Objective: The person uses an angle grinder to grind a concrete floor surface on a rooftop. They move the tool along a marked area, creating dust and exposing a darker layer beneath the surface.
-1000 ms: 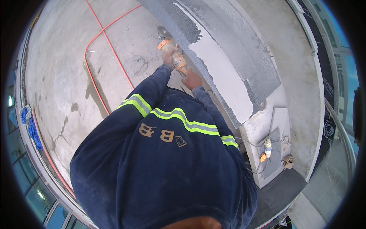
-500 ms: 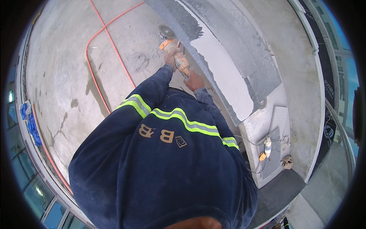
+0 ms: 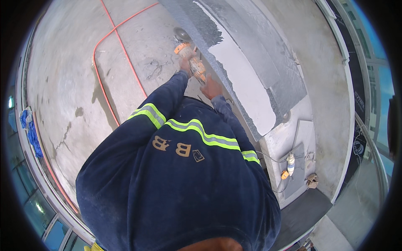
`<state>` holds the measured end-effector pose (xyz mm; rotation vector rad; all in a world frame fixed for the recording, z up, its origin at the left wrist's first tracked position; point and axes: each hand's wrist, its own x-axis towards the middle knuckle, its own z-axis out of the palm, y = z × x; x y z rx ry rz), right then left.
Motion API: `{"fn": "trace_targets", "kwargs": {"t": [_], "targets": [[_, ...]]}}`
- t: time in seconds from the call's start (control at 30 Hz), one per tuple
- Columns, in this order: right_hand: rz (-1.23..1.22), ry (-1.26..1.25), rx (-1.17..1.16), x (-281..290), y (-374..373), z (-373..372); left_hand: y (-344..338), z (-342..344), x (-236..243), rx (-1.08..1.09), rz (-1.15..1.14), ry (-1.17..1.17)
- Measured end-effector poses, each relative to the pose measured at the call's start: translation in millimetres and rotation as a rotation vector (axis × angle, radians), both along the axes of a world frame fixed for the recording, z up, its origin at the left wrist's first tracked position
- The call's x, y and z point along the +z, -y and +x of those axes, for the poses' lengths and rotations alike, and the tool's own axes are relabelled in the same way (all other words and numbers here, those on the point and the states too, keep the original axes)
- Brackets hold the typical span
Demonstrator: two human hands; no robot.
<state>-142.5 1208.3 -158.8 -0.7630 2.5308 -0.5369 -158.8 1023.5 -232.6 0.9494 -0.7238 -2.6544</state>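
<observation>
My left hand (image 3: 186, 64) grips the forward body of a dusty orange angle grinder (image 3: 184, 50). Behind it, my right hand (image 3: 210, 88) is wrapped round the tool's rear handle. The round disc (image 3: 181, 34) at the grinder's head is beside the long edge of a grey granite slab (image 3: 180, 12); whether they touch I cannot tell. A white patch (image 3: 243, 79) with ragged edges runs along the slab. Some haze of dust surrounds the tool. My dark navy sleeves with reflective bands reach up from the lower part of the view.
Red hoses (image 3: 120, 42) lie on the concrete floor (image 3: 63, 83) at left, with blue sheeting (image 3: 33, 142) by a glazed edge. At right stand a pale plinth (image 3: 272, 146) bearing a power connector (image 3: 290, 165) with cables, a crumpled brown lump (image 3: 312, 181), and a metal railing (image 3: 374, 150).
The grinder and both hands shifted slightly right and down, then slightly back up and left, staying by the slab's edge. A bit of yellow now shows at the lower left rim.
</observation>
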Motion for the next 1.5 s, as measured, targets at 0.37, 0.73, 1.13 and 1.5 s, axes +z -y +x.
{"fn": "trace_targets", "kwargs": {"t": [0.37,0.73,1.13,1.5], "targets": [[0.009,0.019,0.014,6.3,-37.4,24.4,-39.5,30.6,26.9,0.028,0.007,-0.023],[0.066,0.074,-0.014,8.5,-20.3,21.7,-26.9,24.5,34.3,0.040,0.020,0.006],[0.013,0.049,0.018,5.9,-12.4,6.6,-10.0,6.4,-1.4,0.018,-0.029,-0.002],[0.033,-0.016,0.011,9.6,-19.8,11.6,-15.1,7.7,-5.4,-0.028,0.033,-0.026]]}}
